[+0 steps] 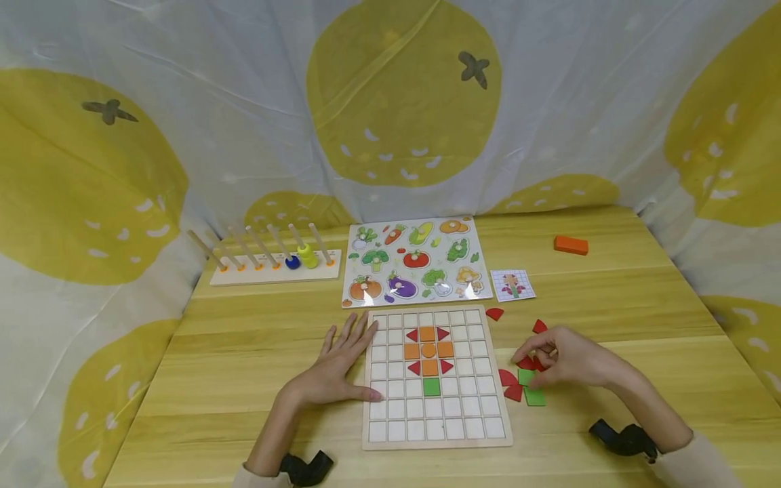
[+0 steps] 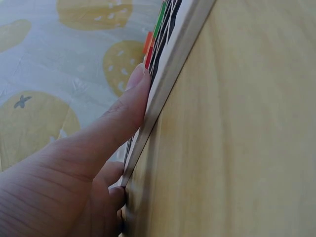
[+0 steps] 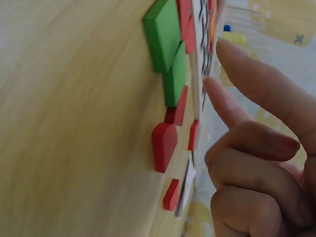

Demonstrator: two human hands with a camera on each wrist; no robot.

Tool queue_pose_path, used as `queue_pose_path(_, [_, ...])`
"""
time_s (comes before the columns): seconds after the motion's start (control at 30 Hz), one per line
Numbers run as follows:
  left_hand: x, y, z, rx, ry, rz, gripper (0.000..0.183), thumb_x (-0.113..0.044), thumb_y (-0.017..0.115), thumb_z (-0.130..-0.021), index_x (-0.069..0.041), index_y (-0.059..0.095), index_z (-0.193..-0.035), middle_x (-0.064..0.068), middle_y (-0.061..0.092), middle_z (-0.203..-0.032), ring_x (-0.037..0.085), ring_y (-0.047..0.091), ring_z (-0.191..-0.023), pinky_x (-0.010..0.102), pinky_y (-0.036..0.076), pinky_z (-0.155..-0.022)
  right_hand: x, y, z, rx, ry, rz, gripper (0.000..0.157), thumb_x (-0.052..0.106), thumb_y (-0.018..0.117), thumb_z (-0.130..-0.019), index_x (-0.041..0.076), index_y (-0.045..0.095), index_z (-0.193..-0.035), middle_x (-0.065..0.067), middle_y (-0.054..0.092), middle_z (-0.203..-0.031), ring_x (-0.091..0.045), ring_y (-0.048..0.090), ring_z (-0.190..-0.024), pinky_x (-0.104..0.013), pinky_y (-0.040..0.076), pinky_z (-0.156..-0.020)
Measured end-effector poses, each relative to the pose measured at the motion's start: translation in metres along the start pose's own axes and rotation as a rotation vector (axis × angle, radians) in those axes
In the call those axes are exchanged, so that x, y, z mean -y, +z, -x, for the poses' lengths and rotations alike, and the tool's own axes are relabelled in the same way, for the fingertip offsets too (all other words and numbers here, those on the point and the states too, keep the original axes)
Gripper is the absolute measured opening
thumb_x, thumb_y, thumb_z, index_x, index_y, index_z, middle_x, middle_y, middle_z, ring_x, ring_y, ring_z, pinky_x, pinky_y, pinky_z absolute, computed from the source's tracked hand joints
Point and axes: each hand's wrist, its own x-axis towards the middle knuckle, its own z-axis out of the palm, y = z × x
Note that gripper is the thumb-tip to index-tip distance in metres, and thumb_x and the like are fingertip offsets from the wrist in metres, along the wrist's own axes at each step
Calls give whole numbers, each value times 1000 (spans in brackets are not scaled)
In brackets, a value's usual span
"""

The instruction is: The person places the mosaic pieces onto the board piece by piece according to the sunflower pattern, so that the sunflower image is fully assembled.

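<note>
A wooden grid board [image 1: 436, 434] lies flat on the table. On it, orange squares surround an orange circle [image 1: 428, 350], with red triangles at the corners and a green square [image 1: 431, 387] below. My left hand [image 1: 332, 376] rests on the board's left edge, fingers spread; its thumb [image 2: 131, 101] lies on the rim. To the right of the board, my right hand [image 1: 576, 356] hovers over loose green squares [image 1: 535, 397] and red quarter-circle pieces [image 1: 514, 392]. Its thumb and index finger are extended and apart, the other fingers curled, with nothing visible between them.
Behind the board lies a vegetable picture puzzle [image 1: 417, 261], with a small pattern card [image 1: 512, 285] at its right. An orange block [image 1: 571, 245] sits at the back right. A peg stand [image 1: 274, 271] with blue and yellow beads stands at the back left. A fruit-print cloth [image 1: 244, 102] hangs behind.
</note>
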Motion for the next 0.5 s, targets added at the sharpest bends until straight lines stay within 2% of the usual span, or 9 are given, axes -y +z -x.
queue_pose_path(0.17, [-1, 0, 1, 0, 2, 8, 123, -53, 84, -82, -12, 6, -168, 12, -11, -175, 39, -15, -161, 69, -13, -123, -6, 4, -2, 55, 11, 36, 35, 6, 89, -76, 5, 75, -108, 6, 35, -63, -4, 35, -57, -21, 30, -52])
queue_pose_path(0.5, [0, 0, 1, -4, 6, 1, 123, -53, 84, -82, -12, 6, -168, 12, -12, -175, 38, -16, -161, 70, -12, -123, -5, -2, -16, 29, 18, 91, 25, 10, 90, -77, 6, 74, -96, 4, 43, -67, -5, 40, -60, -19, 32, -54])
